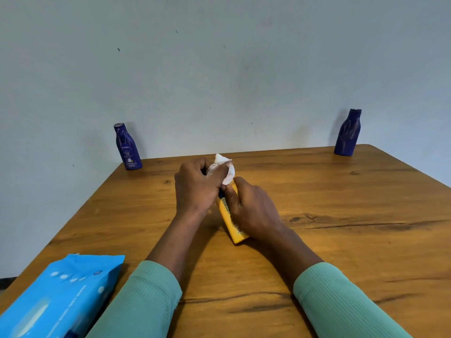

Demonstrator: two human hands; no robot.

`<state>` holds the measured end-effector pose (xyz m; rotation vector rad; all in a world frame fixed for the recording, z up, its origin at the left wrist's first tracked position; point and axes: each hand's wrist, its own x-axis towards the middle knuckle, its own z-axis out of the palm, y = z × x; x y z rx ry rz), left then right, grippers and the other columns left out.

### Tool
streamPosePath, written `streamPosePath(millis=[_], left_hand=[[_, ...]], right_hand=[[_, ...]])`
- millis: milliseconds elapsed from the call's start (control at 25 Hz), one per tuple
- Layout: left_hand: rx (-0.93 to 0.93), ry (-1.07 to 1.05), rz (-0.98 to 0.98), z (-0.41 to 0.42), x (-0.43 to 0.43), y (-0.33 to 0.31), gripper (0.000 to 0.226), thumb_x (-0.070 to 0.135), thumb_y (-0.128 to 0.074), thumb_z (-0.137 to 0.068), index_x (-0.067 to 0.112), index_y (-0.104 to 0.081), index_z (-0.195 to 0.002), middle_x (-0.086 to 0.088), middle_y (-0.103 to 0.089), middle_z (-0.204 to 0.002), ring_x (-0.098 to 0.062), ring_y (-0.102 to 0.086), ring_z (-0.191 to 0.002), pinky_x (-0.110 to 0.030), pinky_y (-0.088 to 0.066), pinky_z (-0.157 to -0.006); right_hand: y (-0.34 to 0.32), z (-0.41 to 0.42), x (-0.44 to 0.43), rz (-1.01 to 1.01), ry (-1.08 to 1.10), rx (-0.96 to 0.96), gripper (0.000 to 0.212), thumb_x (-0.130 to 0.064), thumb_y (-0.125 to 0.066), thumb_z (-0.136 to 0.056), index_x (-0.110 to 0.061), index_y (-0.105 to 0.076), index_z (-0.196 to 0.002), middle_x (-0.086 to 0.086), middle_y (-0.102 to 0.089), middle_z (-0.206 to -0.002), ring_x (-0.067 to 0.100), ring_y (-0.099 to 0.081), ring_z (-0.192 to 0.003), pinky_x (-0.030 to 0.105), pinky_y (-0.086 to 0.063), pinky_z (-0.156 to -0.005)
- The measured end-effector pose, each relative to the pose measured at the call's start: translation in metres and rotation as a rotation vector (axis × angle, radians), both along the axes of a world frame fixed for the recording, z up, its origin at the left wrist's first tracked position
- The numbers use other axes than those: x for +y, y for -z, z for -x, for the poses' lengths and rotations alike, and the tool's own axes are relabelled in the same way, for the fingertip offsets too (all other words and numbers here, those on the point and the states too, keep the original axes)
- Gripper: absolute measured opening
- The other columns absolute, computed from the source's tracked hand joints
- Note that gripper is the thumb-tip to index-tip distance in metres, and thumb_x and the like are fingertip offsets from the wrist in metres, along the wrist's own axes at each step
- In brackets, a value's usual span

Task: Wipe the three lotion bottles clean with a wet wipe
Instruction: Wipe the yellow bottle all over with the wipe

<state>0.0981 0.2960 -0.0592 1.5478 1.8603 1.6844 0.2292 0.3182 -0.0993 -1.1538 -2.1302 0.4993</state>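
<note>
A yellow lotion bottle (pixel 231 224) is held tilted over the middle of the wooden table (pixel 341 228). My right hand (pixel 251 208) grips its body. My left hand (pixel 197 186) holds a crumpled white wet wipe (pixel 225 168) against the bottle's upper end, which is hidden under the wipe and fingers. A dark blue lotion bottle (pixel 128 147) stands upright at the table's far left corner. Another dark blue bottle (pixel 347 133) stands upright at the far right corner.
A blue pack of wet wipes (pixel 56 298) lies at the near left corner of the table. A pale wall (pixel 219 69) rises right behind the table's far edge. The table's left edge runs diagonally from the left bottle toward the pack.
</note>
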Motion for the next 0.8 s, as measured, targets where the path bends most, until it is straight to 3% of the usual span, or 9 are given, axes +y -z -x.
streamPosePath(millis=[160, 240, 360, 480, 560, 680, 800], left_hand=[[-0.096, -0.14, -0.096, -0.001, 0.002, -0.002, 0.043, 0.044, -0.074, -0.093, 0.01, -0.067, -0.068, 0.004, -0.059, -0.058, -0.007, -0.056, -0.049, -0.017, -0.038, -0.047], [-0.126, -0.052, -0.167, -0.002, -0.004, -0.001, 0.038, 0.038, -0.074, -0.095, 0.008, -0.068, -0.072, 0.004, -0.06, -0.06, -0.003, -0.058, -0.052, -0.013, -0.039, -0.047], [-0.065, 0.139, -0.197, -0.005, -0.008, 0.005, 0.027, 0.033, -0.076, -0.094, 0.009, -0.073, -0.084, 0.001, -0.069, -0.071, -0.008, -0.067, -0.065, -0.024, -0.054, -0.054], [-0.036, 0.095, -0.24, -0.009, -0.004, 0.005, 0.03, 0.034, -0.076, -0.095, 0.009, -0.07, -0.079, -0.001, -0.065, -0.068, -0.008, -0.062, -0.061, -0.023, -0.049, -0.052], [-0.087, 0.067, -0.275, -0.012, -0.003, 0.003, 0.033, 0.032, -0.074, -0.096, 0.008, -0.067, -0.074, -0.003, -0.062, -0.064, -0.01, -0.056, -0.058, -0.023, -0.046, -0.051], [-0.267, 0.276, -0.244, -0.008, -0.006, 0.006, 0.024, 0.024, -0.072, -0.097, 0.005, -0.072, -0.083, -0.013, -0.067, -0.071, -0.017, -0.063, -0.067, -0.03, -0.053, -0.058], [-0.293, 0.395, -0.141, -0.001, -0.008, 0.012, 0.013, 0.021, -0.072, -0.095, 0.012, -0.078, -0.102, -0.001, -0.078, -0.089, -0.012, -0.073, -0.086, -0.028, -0.058, -0.072]], right_hand=[[0.0, 0.005, -0.004, -0.123, -0.002, 0.015, 0.054, -0.061, -0.032, -0.106, -0.017, -0.055, -0.127, 0.001, -0.07, -0.09, 0.016, -0.065, -0.072, 0.043, -0.057, -0.063], [0.001, 0.005, -0.005, -0.192, 0.03, 0.051, 0.057, -0.066, -0.027, -0.103, -0.017, -0.054, -0.12, -0.001, -0.065, -0.08, 0.016, -0.061, -0.063, 0.043, -0.052, -0.055], [0.005, 0.002, 0.0, -0.216, 0.084, 0.102, 0.055, -0.064, -0.023, -0.101, -0.019, -0.051, -0.113, -0.003, -0.061, -0.073, 0.016, -0.057, -0.058, 0.045, -0.05, -0.051], [0.006, 0.0, 0.001, -0.266, 0.095, 0.136, 0.057, -0.063, -0.023, -0.102, -0.016, -0.053, -0.113, -0.003, -0.06, -0.069, 0.018, -0.056, -0.054, 0.046, -0.048, -0.049], [0.004, 0.001, -0.001, -0.29, 0.084, 0.149, 0.059, -0.063, -0.024, -0.102, -0.014, -0.053, -0.118, -0.002, -0.061, -0.069, 0.017, -0.056, -0.053, 0.043, -0.047, -0.047], [0.008, 0.0, 0.0, -0.26, 0.063, 0.221, 0.055, -0.061, -0.025, -0.104, -0.015, -0.051, -0.118, -0.002, -0.061, -0.069, 0.019, -0.057, -0.054, 0.045, -0.046, -0.047], [0.012, -0.001, 0.006, -0.181, 0.046, 0.273, 0.049, -0.06, -0.025, -0.104, -0.018, -0.048, -0.113, 0.0, -0.061, -0.07, 0.021, -0.057, -0.056, 0.052, -0.047, -0.05]])
